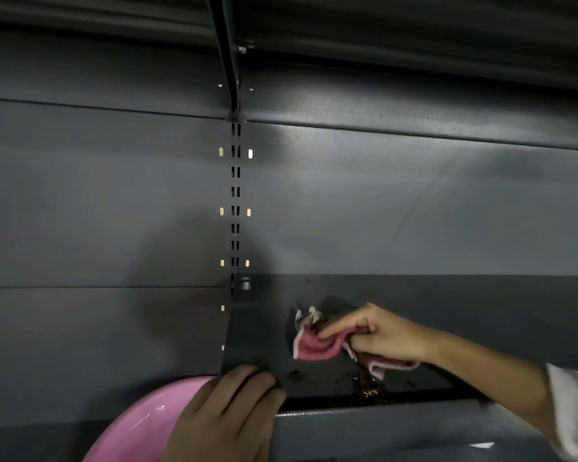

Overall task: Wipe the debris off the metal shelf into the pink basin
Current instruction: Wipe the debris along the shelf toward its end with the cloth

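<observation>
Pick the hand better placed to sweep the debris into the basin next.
Right hand. It already grips the pink cloth on the grey metal shelf, just behind the brown debris. The left hand is at the shelf's corner beside the pink plastic basin.

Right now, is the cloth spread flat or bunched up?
Bunched. The pink cloth is crumpled in the right hand, folds and a loose corner sticking out, pressed on the metal shelf near the debris.

back wall: dark grey metal panels, horizontal seams running across | middle: slotted upright with paired slots, small oval holes either side glowing pale | top: underside of upper shelf on a slanted bracket | light: pretty dim, soft glare patch right of the upright
</observation>
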Demonstrator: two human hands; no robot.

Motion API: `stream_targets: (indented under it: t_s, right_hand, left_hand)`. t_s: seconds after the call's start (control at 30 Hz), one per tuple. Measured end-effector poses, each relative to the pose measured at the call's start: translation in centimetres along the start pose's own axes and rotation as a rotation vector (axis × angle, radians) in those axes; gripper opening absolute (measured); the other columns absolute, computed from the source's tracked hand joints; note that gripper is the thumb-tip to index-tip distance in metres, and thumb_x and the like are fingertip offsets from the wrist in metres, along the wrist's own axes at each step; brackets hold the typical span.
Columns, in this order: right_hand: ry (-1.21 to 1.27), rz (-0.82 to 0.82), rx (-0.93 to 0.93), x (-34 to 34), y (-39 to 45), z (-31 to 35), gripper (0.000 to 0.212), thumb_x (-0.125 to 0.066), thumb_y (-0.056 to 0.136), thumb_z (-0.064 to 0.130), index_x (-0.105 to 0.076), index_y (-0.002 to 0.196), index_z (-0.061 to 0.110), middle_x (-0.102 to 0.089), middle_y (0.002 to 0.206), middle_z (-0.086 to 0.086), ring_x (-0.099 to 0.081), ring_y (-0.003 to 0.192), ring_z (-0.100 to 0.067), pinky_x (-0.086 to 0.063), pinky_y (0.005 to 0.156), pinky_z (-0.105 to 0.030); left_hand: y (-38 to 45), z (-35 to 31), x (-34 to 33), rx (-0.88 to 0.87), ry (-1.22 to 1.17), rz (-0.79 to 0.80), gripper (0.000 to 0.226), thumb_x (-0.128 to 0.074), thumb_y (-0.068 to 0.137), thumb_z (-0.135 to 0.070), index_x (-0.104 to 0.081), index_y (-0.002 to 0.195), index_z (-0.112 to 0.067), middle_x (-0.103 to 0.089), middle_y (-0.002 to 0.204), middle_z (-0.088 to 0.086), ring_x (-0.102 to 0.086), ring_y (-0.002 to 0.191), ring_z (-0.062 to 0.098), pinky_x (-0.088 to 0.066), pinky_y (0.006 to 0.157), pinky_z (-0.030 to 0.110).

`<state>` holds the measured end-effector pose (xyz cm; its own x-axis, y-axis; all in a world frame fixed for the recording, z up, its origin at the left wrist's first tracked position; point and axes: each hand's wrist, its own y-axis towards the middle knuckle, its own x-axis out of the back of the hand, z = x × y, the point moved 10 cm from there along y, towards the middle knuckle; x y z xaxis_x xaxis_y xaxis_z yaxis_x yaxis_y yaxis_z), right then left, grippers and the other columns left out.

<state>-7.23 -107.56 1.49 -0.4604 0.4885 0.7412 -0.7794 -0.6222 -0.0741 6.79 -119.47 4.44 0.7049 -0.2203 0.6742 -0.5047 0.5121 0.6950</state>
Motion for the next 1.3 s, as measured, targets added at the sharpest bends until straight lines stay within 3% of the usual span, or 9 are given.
stream_targets:
  t_s: [0.1, 0.27, 0.33, 0.4, 0.57, 0.8, 0.97, 1.13, 1.3]
  right_hand:
    - [0.029, -0.005, 0.053, 1.0, -0.9, 1.0, 0.049, -0.044, 0.073, -0.001, -0.063, 0.106, 0.030, -0.075, 0.087, 0.011, -0.069, 0.075, -0.003, -0.052, 0.069, -0.012]
    - [0.018, -0.336, -0.131, 7.6, 2.9, -3.9, 0.041, -0.038, 0.089, -0.008, -0.052, 0.125, 0.005, -0.062, 0.060, 0.010, -0.056, 0.041, 0.005, -0.043, 0.049, -0.007]
    - [-0.016, -0.342, -0.147, 7.3, 5.3, -4.2, 0.042, -0.038, 0.090, -0.004, -0.050, 0.128, 0.009, -0.064, 0.066, -0.002, -0.060, 0.048, 0.001, -0.044, 0.048, -0.011]
    - [-0.020, -0.344, -0.120, 6.5, 7.4, -3.6, 0.042, -0.040, 0.089, -0.004, -0.052, 0.127, 0.010, -0.069, 0.096, -0.023, -0.069, 0.073, -0.027, -0.050, 0.059, -0.025]
    - [0.035, -0.187, -0.025, 2.4, 10.5, -0.5, 0.045, -0.043, 0.082, -0.006, -0.061, 0.117, 0.017, -0.065, 0.108, -0.027, -0.060, 0.070, -0.021, -0.049, 0.054, -0.014]
    - [0.074, 0.084, 0.128, -3.7, 5.4, 4.4, 0.049, -0.040, 0.075, -0.009, -0.071, 0.093, 0.024, -0.066, 0.110, -0.027, -0.063, 0.092, -0.050, -0.049, 0.086, -0.062]
    - [0.009, 0.170, 0.211, -3.4, 1.5, 6.3, 0.048, -0.040, 0.063, -0.001, -0.069, 0.097, 0.017, -0.069, 0.096, 0.005, -0.064, 0.084, 0.004, -0.049, 0.079, -0.009]
    - [0.111, -0.339, 0.058, 9.1, 4.1, -0.9, 0.038, -0.040, 0.084, -0.017, -0.060, 0.113, -0.004, -0.063, 0.092, -0.004, -0.061, 0.054, 0.007, -0.045, 0.057, -0.002]
    - [0.050, -0.458, -0.201, 11.5, 5.8, -9.7, 0.039, -0.035, 0.085, -0.015, -0.060, 0.113, -0.006, -0.060, 0.101, -0.010, -0.056, 0.067, -0.017, -0.041, 0.047, -0.004]
  left_hand:
    - [-0.3, -0.1, -0.2, 0.023, 0.060, -0.015, 0.067, -0.016, 0.094, -0.017, -0.077, 0.066, -0.022, -0.074, 0.077, -0.006, -0.068, 0.082, 0.015, -0.050, 0.068, 0.024]
    - [-0.8, 0.1, -0.3, 0.035, 0.039, -0.090, 0.066, -0.017, 0.095, -0.019, -0.076, 0.067, -0.022, -0.074, 0.077, -0.007, -0.048, 0.090, 0.013, -0.044, 0.073, 0.024]
    - [-0.9, 0.1, -0.5, 0.016, 0.036, -0.098, 0.064, -0.018, 0.095, -0.019, -0.076, 0.069, -0.023, -0.074, 0.077, -0.007, -0.048, 0.090, 0.014, -0.051, 0.071, 0.024]
    - [-1.0, 0.0, -0.5, 0.004, 0.043, -0.122, 0.059, -0.019, 0.096, -0.020, -0.074, 0.077, -0.024, -0.074, 0.078, -0.007, -0.048, 0.090, 0.014, -0.049, 0.073, 0.023]
    - [-1.1, 0.0, -0.2, 0.022, 0.048, -0.170, 0.061, -0.022, 0.096, -0.022, -0.077, 0.069, -0.021, -0.074, 0.077, -0.005, -0.049, 0.090, 0.014, -0.042, 0.075, 0.026]
    - [-1.2, 0.1, -0.1, 0.057, 0.054, -0.142, 0.064, -0.016, 0.097, -0.024, -0.078, 0.080, -0.019, -0.075, 0.084, -0.002, -0.048, 0.092, 0.014, -0.041, 0.076, 0.025]
    - [-1.0, -0.1, 0.1, 0.052, 0.025, -0.139, 0.040, -0.022, 0.093, -0.020, -0.056, 0.113, -0.018, -0.073, 0.103, -0.002, -0.050, 0.101, 0.014, -0.041, 0.083, 0.027]
    - [-0.8, 0.1, -0.4, 0.052, 0.034, -0.045, 0.055, -0.019, 0.093, -0.021, -0.074, 0.101, -0.019, -0.073, 0.103, -0.004, -0.050, 0.106, 0.013, -0.042, 0.085, 0.025]
    - [-0.5, -0.1, -1.0, 0.024, 0.053, 0.059, 0.060, -0.018, 0.094, -0.017, -0.077, 0.090, -0.025, -0.074, 0.096, -0.009, -0.070, 0.091, 0.012, -0.054, 0.078, 0.022]
